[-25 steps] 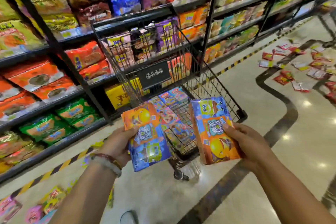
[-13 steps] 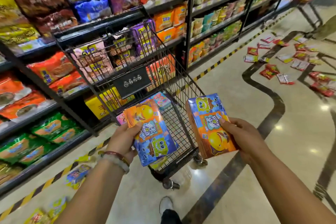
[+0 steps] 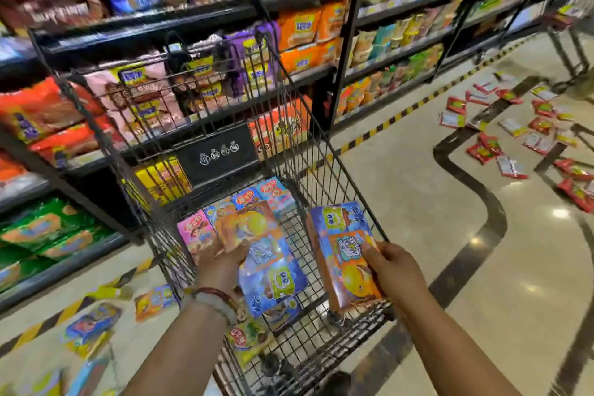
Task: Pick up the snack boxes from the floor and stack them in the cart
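Observation:
A black wire shopping cart stands in front of me, with several snack boxes lying flat at its far end. My left hand grips an orange-and-blue snack box held low inside the basket, over the boxes lying there. Just to the right, my right hand holds a second orange-and-blue snack box upright above the basket's near right corner. More snack boxes lie on the floor left of the cart.
Shelves full of snack bags run along the left and back. Several red packets are scattered over the polished floor at the right. A second cart's frame stands at the far right.
I have stepped closer to the cart. Both hands have moved forward with their boxes; the left box has gone down into the basket, the right box now hangs over its corner.

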